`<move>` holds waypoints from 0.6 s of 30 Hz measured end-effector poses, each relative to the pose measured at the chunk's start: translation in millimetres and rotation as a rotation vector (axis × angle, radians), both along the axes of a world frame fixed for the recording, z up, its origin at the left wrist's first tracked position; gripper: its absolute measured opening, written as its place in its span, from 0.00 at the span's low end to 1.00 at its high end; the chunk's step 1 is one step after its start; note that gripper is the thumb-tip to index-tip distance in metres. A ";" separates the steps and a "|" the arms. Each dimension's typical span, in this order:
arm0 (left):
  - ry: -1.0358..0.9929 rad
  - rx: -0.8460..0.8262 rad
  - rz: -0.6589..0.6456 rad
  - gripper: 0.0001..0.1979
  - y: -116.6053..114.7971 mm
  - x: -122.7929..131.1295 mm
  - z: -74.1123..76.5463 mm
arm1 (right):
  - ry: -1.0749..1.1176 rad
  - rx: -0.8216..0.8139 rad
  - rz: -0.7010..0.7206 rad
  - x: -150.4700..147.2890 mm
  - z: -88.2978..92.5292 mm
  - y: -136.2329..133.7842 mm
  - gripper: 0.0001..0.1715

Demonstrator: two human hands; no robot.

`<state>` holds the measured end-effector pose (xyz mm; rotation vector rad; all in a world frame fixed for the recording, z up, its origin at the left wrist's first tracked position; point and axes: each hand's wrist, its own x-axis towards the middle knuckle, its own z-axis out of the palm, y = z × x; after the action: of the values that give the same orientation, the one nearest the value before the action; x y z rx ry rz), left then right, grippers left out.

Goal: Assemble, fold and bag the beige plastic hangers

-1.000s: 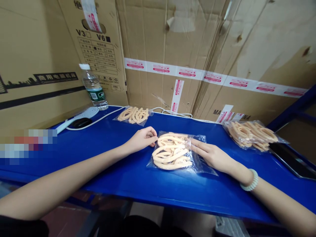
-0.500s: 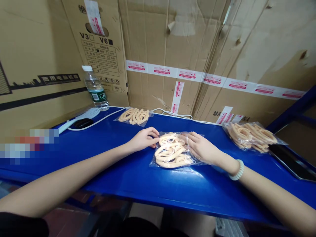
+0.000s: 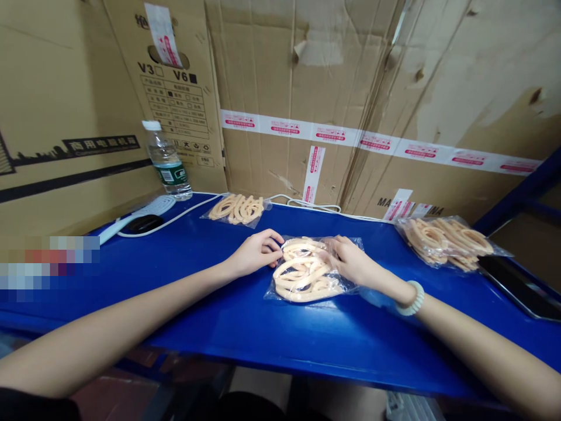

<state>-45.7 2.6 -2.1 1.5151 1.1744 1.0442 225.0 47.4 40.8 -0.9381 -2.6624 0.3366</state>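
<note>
A clear plastic bag (image 3: 269, 290) lies flat on the blue table, with several peach-coloured rubbery loops (image 3: 302, 280) inside it. At its upper left edge, my left hand (image 3: 258, 251) is closed, with curled fingers pinching the plastic. My right hand (image 3: 357, 264) is on the bag's right side, its fingers bent and closed on the plastic. Its fingertips are blurred and partly hidden by shiny film, so whether they are under or over the film I cannot tell. A pale beaded bracelet (image 3: 411, 298) circles my right wrist.
The blue table (image 3: 263, 339) has another bag of loops (image 3: 236, 209) at the back and stacked bags (image 3: 442, 240) at the right, beside a dark phone-like device (image 3: 517, 286). A water bottle (image 3: 170, 169), pale-blue hairbrush (image 3: 135, 213) and white cable (image 3: 201, 204) lie near the cardboard (image 3: 280, 164).
My right hand has shifted slightly left, and its fingers are more bent over the bag's right side. The left hand stays at the bag's left edge. The view has tilted slightly.
</note>
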 end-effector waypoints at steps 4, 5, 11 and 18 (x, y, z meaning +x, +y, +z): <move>0.014 0.013 0.022 0.18 -1.2 1.1 -1.6 | 0.111 -0.315 -0.086 -2.8 1.6 6.3 0.20; 0.016 0.016 0.029 0.18 -1.8 1.7 -1.5 | 0.160 -0.398 -0.109 -2.9 0.9 7.0 0.21; 0.011 0.064 0.055 0.16 -7.9 7.9 1.0 | 0.364 -0.663 -0.181 -3.4 -1.1 -0.3 0.26; -0.007 0.088 0.065 0.16 -11.8 11.2 -0.3 | 0.433 -0.633 -0.227 -2.7 1.4 -7.8 0.25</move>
<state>-34.5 -9.2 -2.4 1.5486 1.1930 1.1577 222.3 39.6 42.3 -1.1576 -2.0461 1.2166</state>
